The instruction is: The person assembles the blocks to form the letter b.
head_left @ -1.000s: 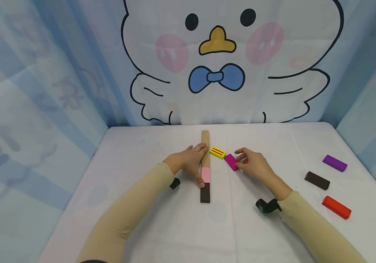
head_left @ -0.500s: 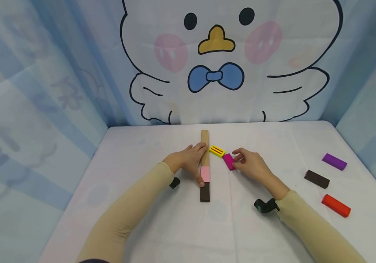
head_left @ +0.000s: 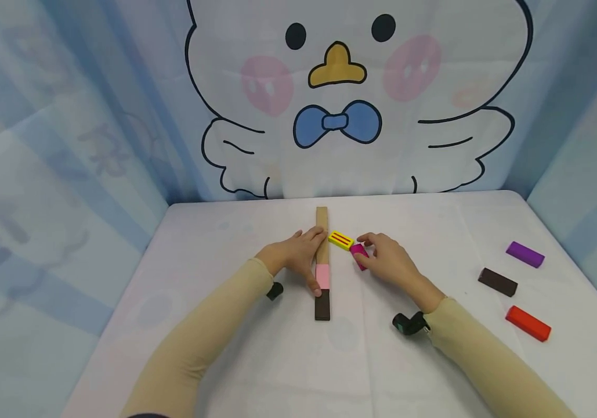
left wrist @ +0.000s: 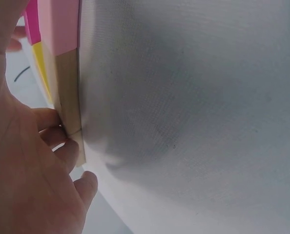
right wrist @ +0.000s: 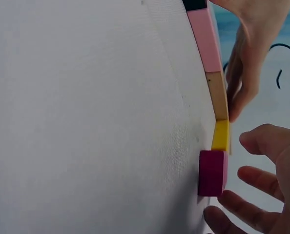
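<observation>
Near worktop (head_left: 449, 232) right edge: purple block (head_left: 525, 254), dark brown block (head_left: 498, 282), red block (head_left: 528, 323). Behind far edge: cartoon-print curtain (head_left: 329, 165).

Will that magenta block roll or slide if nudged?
The magenta block would probably slide rather than roll, given its flat faces. It looks stiff, its edges being straight and crisp. Pushed, it may also jostle the red-striped yellow block, which it appears to touch.

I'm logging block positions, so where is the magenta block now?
In the head view, the magenta block lies right of centre, between the yellow striped block and the right hand.
</observation>
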`<state>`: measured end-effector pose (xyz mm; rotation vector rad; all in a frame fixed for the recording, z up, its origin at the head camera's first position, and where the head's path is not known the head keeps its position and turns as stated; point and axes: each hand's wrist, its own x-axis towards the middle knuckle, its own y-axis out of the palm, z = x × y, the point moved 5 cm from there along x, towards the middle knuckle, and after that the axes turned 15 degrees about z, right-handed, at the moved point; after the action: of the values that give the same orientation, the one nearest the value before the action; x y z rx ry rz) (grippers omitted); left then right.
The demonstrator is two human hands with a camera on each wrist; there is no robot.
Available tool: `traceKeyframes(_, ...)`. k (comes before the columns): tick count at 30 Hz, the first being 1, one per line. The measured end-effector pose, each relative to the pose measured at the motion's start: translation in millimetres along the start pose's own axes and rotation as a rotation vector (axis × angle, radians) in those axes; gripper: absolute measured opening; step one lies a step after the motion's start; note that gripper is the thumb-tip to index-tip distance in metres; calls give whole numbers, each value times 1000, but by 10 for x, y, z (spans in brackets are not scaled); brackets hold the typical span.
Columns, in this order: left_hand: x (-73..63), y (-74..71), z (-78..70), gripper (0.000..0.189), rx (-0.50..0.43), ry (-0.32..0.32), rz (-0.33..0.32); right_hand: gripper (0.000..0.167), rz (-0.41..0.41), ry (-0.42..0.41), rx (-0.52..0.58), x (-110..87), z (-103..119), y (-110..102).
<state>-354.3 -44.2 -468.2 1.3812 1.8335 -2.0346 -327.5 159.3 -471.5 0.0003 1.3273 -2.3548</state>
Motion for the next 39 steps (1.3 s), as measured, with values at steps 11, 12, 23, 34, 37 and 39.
traceKeyframes(11,-25,-8,7,149,-6,14,-5,40,-24,-119,-191,76,224,110)
traceKeyframes(12,-22,-7,8,149,-3,12,-5,39,-27,-127,-189,72,229,108)
traceKeyframes(23,-7,5,16,151,-1,5,5,39,-14,-152,-192,46,223,109)
traceKeyframes(34,-36,-21,1,149,3,11,9,44,-8,-158,-175,24,196,96)
traceKeyframes(37,-32,-18,-2,149,3,10,11,50,-20,-121,-126,19,171,95)
traceKeyframes(39,-27,-17,-1,149,3,8,10,55,-32,-93,-88,13,154,90)
